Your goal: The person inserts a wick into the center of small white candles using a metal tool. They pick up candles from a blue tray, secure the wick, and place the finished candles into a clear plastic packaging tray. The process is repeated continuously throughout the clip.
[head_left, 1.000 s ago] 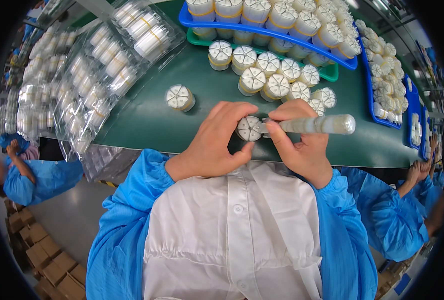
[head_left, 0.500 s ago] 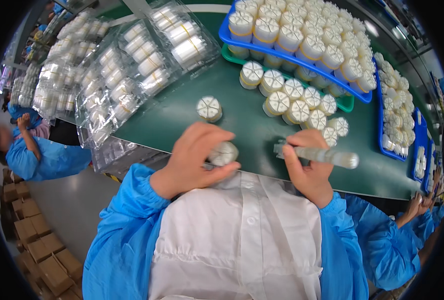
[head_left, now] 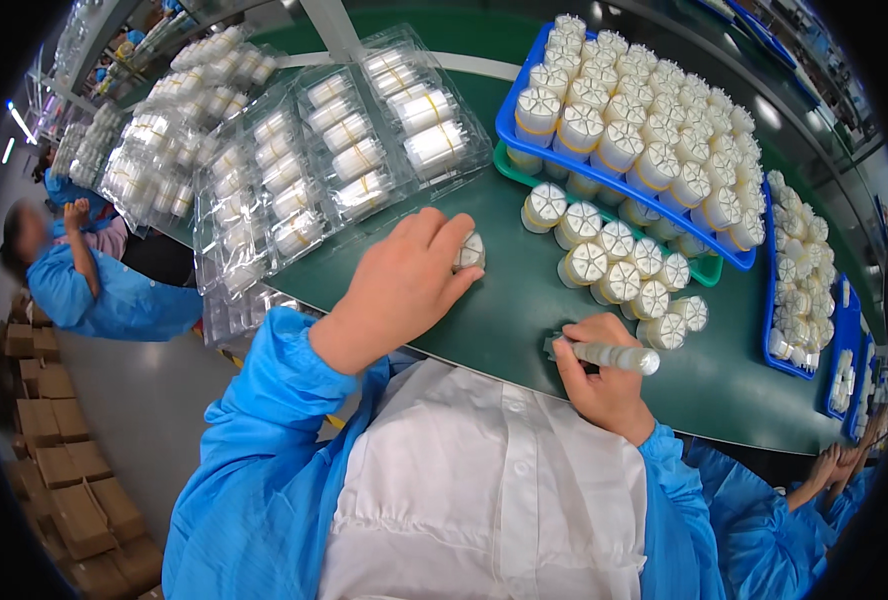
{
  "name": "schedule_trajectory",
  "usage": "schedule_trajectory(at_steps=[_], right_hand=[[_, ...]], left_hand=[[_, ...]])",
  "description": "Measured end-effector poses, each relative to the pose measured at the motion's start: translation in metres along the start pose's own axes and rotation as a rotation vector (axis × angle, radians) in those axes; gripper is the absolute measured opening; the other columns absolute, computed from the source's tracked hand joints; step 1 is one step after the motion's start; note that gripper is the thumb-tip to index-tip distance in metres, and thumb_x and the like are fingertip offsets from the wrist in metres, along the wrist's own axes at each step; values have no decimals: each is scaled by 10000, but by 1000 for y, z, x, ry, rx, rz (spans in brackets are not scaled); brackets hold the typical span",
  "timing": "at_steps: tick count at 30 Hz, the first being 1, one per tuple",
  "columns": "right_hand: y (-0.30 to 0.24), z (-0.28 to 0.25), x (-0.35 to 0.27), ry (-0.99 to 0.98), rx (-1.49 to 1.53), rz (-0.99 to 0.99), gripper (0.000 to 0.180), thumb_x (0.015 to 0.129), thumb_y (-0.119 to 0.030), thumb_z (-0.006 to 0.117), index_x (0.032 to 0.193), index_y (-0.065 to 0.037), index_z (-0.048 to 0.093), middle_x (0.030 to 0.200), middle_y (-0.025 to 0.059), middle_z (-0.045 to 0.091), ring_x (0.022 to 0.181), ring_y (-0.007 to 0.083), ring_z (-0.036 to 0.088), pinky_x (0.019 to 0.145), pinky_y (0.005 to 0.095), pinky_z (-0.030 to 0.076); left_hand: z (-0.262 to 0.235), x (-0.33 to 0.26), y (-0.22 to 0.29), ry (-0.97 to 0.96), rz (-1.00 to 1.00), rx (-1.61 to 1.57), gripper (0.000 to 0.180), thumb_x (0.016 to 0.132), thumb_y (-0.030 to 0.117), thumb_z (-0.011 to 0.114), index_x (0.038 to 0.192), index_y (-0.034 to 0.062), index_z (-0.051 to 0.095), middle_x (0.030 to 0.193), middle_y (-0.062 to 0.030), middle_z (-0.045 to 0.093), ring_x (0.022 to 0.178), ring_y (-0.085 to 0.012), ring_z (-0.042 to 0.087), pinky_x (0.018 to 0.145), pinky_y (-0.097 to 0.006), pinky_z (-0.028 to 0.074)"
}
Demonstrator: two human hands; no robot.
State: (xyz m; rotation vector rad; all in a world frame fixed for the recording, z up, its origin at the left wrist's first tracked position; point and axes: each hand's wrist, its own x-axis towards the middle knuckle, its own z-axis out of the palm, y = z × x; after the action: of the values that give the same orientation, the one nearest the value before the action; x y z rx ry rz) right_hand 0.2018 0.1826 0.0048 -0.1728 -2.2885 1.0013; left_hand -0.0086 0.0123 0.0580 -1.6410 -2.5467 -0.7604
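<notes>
My left hand (head_left: 404,285) curls its fingers over a round white bundle (head_left: 471,250) whose end is split into wedges. The back of the hand hides much of that bundle. My right hand (head_left: 604,385), close to the table's near edge, is closed around a slim, whitish translucent rod (head_left: 619,356) with a rounded end pointing right. Just beyond it, several similar bundles (head_left: 619,283) stand upright in short rows on the green table (head_left: 484,340), yellow bands round their sides.
A blue tray (head_left: 604,165) packed with banded bundles rests over a green tray (head_left: 519,166). Clear plastic packs (head_left: 349,150) of white rolls cover the table's left. Another blue tray (head_left: 779,350) lies right. Co-workers in blue sleeves are at both sides; cardboard boxes (head_left: 59,460) are stacked left.
The view has shifted, so the table sits lower and further right. My left hand has reached forward over the table. My right hand keeps the rod, now angled more toward me.
</notes>
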Motion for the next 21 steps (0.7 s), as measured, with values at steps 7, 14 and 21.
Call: schedule_trajectory(at_steps=[7,14,21], right_hand=[[-2,0,2,-1,29,13,165,801,-57,814,906,-31,690,817,108,649,636,268,654,546,356,497],[-2,-2,0,23,19,29,173,794,-55,823,905,-18,696,824,102,652,645,265,662,548,347,503],[0,-3,-2,8,-23,-8,188,790,-63,830,914,-23,695,842,103,657,652,267,663,553,354,512]], left_hand=[[-75,85,-53,278,-71,335,404,909,310,706,1215,63,617,1102,-169,614,994,-388,651,811,-453,533],[-45,187,-118,-19,-166,821,387,941,315,630,1139,-17,654,1041,-224,611,972,-426,659,850,-509,550],[-30,206,-114,3,-87,729,472,1043,398,470,1109,-14,689,1103,-227,643,1040,-415,630,936,-529,518]])
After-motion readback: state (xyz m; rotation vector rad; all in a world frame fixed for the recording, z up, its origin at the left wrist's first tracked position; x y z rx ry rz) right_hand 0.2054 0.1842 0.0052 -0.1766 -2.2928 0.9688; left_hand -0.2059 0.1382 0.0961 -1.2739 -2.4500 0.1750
